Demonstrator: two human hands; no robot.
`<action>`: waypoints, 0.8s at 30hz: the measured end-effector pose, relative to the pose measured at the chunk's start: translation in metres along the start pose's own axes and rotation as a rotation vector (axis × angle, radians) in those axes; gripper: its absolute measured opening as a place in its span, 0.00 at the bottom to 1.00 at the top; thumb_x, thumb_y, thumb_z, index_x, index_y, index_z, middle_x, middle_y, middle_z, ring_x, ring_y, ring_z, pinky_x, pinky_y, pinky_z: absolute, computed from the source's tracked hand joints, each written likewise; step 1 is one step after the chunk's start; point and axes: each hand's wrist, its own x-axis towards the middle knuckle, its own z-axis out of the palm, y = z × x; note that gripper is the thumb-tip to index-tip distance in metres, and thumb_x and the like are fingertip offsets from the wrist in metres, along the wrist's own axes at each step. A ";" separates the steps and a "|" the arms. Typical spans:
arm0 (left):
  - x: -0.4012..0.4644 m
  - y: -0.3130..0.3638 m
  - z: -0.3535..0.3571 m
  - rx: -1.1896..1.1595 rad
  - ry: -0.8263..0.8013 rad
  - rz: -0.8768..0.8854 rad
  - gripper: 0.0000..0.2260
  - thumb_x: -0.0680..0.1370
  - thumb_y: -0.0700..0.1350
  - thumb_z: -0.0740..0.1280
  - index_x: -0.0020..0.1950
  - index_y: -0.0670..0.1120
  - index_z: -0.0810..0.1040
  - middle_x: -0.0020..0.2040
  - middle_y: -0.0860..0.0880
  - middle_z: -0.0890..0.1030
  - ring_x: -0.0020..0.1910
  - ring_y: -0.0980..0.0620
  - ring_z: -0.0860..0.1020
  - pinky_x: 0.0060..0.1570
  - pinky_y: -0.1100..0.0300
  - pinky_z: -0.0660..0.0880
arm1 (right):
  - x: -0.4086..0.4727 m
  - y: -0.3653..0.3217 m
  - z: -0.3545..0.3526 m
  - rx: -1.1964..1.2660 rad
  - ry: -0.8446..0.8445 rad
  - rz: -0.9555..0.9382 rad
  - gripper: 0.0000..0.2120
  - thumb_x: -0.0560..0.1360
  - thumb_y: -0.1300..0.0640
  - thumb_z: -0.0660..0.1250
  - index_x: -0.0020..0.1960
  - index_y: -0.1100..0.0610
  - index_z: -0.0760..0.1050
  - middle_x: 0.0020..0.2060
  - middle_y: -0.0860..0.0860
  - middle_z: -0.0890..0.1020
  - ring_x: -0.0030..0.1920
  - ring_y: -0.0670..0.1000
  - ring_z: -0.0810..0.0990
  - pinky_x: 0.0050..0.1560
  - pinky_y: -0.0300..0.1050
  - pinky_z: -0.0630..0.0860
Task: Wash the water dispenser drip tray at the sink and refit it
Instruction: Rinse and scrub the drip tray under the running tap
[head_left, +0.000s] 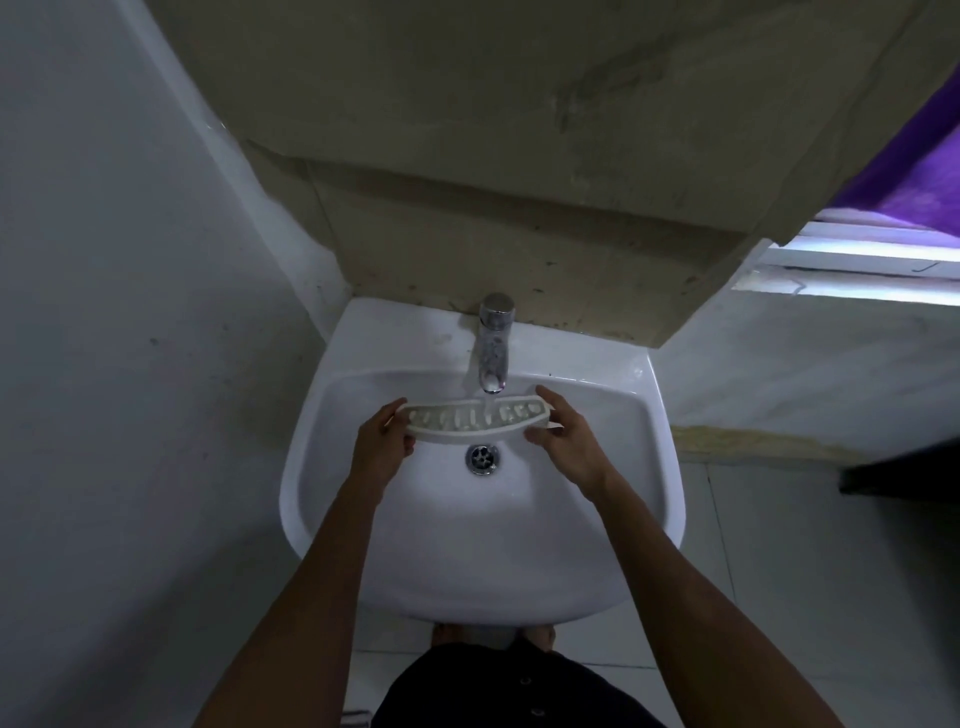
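Note:
The white, curved drip tray (457, 428) with a row of slots along its top is held level over the white sink (644, 441), right under the chrome tap (493, 348). A thin stream of water runs from the spout onto the tray's back edge. My left hand (382, 436) grips the tray's left end, fingers over its top rim. My right hand (563, 434) grips the right end, thumb underneath. The drain (482, 458) lies just below the tray.
A beige tiled wall rises behind the sink. A white wall stands close on the left. On the right are a window with a purple curtain (909, 171) and a dark ledge (904, 473). My feet show below the basin on the tiled floor.

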 end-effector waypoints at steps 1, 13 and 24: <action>0.000 0.000 -0.001 -0.005 0.004 -0.002 0.14 0.81 0.42 0.62 0.65 0.43 0.76 0.39 0.45 0.78 0.33 0.51 0.73 0.40 0.59 0.76 | 0.000 -0.001 0.000 -0.026 -0.013 -0.017 0.31 0.76 0.69 0.68 0.75 0.55 0.64 0.59 0.53 0.78 0.55 0.50 0.78 0.52 0.34 0.78; -0.004 -0.003 -0.005 0.344 -0.143 0.077 0.34 0.74 0.48 0.73 0.76 0.49 0.62 0.69 0.46 0.71 0.63 0.46 0.75 0.59 0.57 0.72 | 0.010 0.007 -0.005 -0.168 0.001 -0.090 0.27 0.76 0.62 0.70 0.73 0.51 0.68 0.58 0.55 0.81 0.53 0.56 0.82 0.57 0.49 0.80; -0.012 0.007 0.006 0.585 -0.111 0.341 0.37 0.65 0.50 0.79 0.70 0.55 0.64 0.53 0.45 0.66 0.43 0.43 0.77 0.52 0.46 0.78 | 0.008 0.012 -0.008 -0.146 -0.005 -0.116 0.23 0.75 0.60 0.72 0.68 0.49 0.72 0.54 0.53 0.83 0.48 0.53 0.83 0.53 0.47 0.80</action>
